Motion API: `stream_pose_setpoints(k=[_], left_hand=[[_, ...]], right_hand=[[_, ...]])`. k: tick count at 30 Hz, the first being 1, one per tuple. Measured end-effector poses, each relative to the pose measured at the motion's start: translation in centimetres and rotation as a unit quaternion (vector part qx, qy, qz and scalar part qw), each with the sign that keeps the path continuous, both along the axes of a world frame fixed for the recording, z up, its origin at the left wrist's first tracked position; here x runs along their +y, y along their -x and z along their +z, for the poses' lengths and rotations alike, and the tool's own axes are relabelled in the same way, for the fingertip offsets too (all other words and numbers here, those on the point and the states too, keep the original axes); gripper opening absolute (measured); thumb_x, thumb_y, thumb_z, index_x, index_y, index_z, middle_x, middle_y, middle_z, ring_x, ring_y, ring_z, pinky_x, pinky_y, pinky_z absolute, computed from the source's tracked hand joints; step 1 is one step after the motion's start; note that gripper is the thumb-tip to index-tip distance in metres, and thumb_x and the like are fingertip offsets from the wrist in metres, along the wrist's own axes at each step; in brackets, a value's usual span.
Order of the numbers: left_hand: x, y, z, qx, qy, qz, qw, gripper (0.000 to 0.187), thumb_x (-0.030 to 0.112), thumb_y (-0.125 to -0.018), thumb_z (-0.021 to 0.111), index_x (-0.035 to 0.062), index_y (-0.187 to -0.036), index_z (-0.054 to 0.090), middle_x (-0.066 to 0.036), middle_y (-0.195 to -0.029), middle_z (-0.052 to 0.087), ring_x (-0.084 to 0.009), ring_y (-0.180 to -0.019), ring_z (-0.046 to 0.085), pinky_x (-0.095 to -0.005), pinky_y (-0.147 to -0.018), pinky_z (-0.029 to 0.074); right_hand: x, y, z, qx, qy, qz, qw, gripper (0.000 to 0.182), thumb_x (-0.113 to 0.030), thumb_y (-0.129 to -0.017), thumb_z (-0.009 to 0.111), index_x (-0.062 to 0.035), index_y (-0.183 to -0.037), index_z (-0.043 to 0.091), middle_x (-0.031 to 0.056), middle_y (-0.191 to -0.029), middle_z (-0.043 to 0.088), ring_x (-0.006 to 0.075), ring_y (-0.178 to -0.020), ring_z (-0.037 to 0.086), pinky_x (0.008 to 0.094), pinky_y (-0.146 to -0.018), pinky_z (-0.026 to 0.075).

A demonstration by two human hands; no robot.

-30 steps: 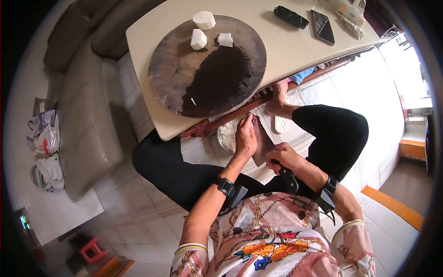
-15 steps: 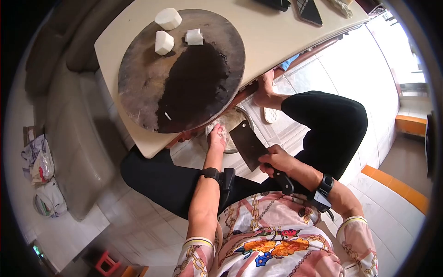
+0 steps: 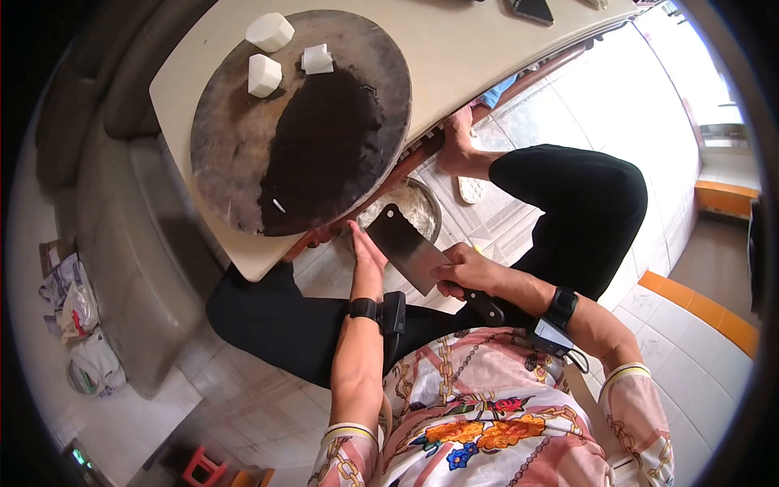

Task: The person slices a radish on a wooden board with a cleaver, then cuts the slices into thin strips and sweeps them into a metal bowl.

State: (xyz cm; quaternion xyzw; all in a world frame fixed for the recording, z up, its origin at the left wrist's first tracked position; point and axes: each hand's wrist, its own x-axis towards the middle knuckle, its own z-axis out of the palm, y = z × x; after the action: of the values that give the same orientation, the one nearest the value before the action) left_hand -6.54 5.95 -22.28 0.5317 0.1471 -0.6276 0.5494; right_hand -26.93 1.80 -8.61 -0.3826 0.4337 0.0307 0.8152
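My right hand (image 3: 468, 271) is wrapped round the black handle of a cleaver (image 3: 404, 247), its broad dark blade slanting up and left over the floor. Just left of the blade, my left hand (image 3: 369, 250) has its fingers stretched out, with nothing visible in them. Below both hands stands a metal basin (image 3: 436, 213) holding pale, shredded-looking stuff. On the round wooden chopping board (image 3: 231, 174) lie white chunks that look like peeled radish: a large one (image 3: 270, 32), a second (image 3: 264, 76) and a smaller piece (image 3: 317, 59). A thin white sliver (image 3: 278, 206) rests near the board's front edge.
The board stands on a cream table (image 3: 442, 89), whose edge is just beyond my left hand. A phone (image 3: 532, 10) lies at its far side. A bare foot and a white slipper (image 3: 471, 190) are beside the basin. A grey sofa (image 3: 134, 260) is at left.
My left hand has come out of the basin and moved slightly left, letting go of the pale shreds. The cleaver has shifted left and its blade has turned a little.
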Motion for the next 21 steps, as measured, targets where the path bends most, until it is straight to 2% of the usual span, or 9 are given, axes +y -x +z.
stream_pose_setpoints(k=[3, 5, 7, 14, 16, 17, 18, 19, 21], left_hand=[[1.9, -0.6, -0.5, -0.067, 0.063, -0.043, 0.995, 0.096, 0.081, -0.085, 0.025, 0.0033, -0.138, 0.046, -0.011, -0.139, 0.05, -0.0272, -0.128, 0.045, -0.0407, -0.11, 0.033], [2.4, -1.8, -3.3, -0.02, 0.031, -0.012, 0.999, 0.092, 0.079, -0.086, 0.027, 0.0041, -0.13, 0.054, -0.011, -0.131, 0.057, -0.0269, -0.12, 0.052, -0.041, -0.104, 0.039], [3.5, -3.2, -7.0, 0.093, 0.057, 0.065, 0.992, 0.091, 0.077, -0.082, 0.044, 0.0014, -0.132, 0.049, -0.022, -0.131, 0.052, -0.0382, -0.122, 0.048, -0.0518, -0.106, 0.036], [3.7, -3.5, -5.8, 0.126, 0.087, 0.102, 0.983, 0.095, 0.077, -0.083, 0.039, -0.0067, -0.127, 0.047, -0.029, -0.125, 0.053, -0.0442, -0.121, 0.046, -0.0542, -0.107, 0.034], [4.9, -4.9, -9.4, 0.337, 0.346, 0.053, 0.874, 0.096, 0.076, -0.087, 0.03, -0.0096, -0.13, 0.044, -0.027, -0.126, 0.054, -0.0432, -0.123, 0.045, -0.054, -0.108, 0.031], [4.1, -4.4, -7.1, 0.337, 0.346, 0.053, 0.874, 0.096, 0.076, -0.087, 0.03, -0.0096, -0.13, 0.044, -0.027, -0.126, 0.054, -0.0432, -0.123, 0.045, -0.054, -0.108, 0.031], [2.4, -3.3, -2.6, 0.234, 0.171, 0.099, 0.952, 0.095, 0.074, -0.089, 0.025, -0.0099, -0.131, 0.043, -0.025, -0.124, 0.056, -0.0414, -0.122, 0.046, -0.0538, -0.107, 0.032], [1.5, -2.7, 0.0, 0.121, -0.014, 0.138, 0.983, 0.095, 0.073, -0.091, 0.021, -0.0102, -0.132, 0.043, -0.023, -0.122, 0.057, -0.0396, -0.12, 0.047, -0.0536, -0.106, 0.033], [1.9, -2.9, -1.4, 0.112, -0.001, 0.106, 0.988, 0.099, 0.075, -0.089, 0.021, -0.0089, -0.139, 0.034, -0.021, -0.128, 0.053, -0.0367, -0.12, 0.048, -0.0525, -0.106, 0.033]], right_hand=[[-0.5, -0.5, -0.4, -0.041, 0.015, 0.063, 0.997, 0.019, -0.012, -0.089, 0.056, 0.0028, -0.078, 0.06, 0.0065, -0.061, 0.06, 0.009, -0.042, 0.049, 0.0263, -0.04, 0.041], [-0.6, -0.9, -0.6, -0.042, 0.002, 0.071, 0.997, 0.019, -0.012, -0.089, 0.056, 0.0028, -0.077, 0.06, 0.0063, -0.061, 0.06, 0.0091, -0.042, 0.049, 0.0264, -0.039, 0.041], [-0.8, -1.4, -1.3, -0.046, -0.012, 0.08, 0.996, 0.02, -0.012, -0.088, 0.057, 0.0028, -0.076, 0.06, 0.0062, -0.06, 0.059, 0.0093, -0.042, 0.049, 0.0265, -0.039, 0.04], [-1.1, -0.6, -3.2, -0.02, 0.016, 0.113, 0.993, 0.02, -0.01, -0.086, 0.058, 0.003, -0.071, 0.06, 0.0061, -0.057, 0.058, 0.0095, -0.041, 0.048, 0.0266, -0.038, 0.04], [-0.9, -0.4, -4.0, -0.007, 0.031, 0.111, 0.993, 0.02, -0.011, -0.086, 0.058, 0.0026, -0.071, 0.061, 0.0058, -0.057, 0.058, 0.0096, -0.041, 0.049, 0.0262, -0.038, 0.04], [-1.0, -0.2, -4.2, -0.007, 0.031, 0.111, 0.993, 0.02, -0.011, -0.086, 0.058, 0.0026, -0.071, 0.061, 0.0058, -0.057, 0.058, 0.0096, -0.041, 0.049, 0.0262, -0.038, 0.04], [-1.0, 0.0, -4.5, 0.008, 0.046, 0.119, 0.992, 0.02, -0.011, -0.086, 0.058, 0.0025, -0.071, 0.061, 0.0058, -0.057, 0.058, 0.0097, -0.041, 0.049, 0.026, -0.038, 0.04], [-1.0, 0.0, -4.8, 0.023, 0.061, 0.126, 0.99, 0.02, -0.011, -0.086, 0.058, 0.0024, -0.072, 0.062, 0.0057, -0.057, 0.058, 0.0098, -0.041, 0.049, 0.0259, -0.037, 0.04], [-0.8, -0.2, -5.0, 0.047, 0.072, 0.119, 0.989, 0.022, -0.013, -0.085, 0.059, 0.0027, -0.07, 0.061, 0.0061, -0.056, 0.059, 0.011, -0.041, 0.05, 0.0271, -0.037, 0.04]])
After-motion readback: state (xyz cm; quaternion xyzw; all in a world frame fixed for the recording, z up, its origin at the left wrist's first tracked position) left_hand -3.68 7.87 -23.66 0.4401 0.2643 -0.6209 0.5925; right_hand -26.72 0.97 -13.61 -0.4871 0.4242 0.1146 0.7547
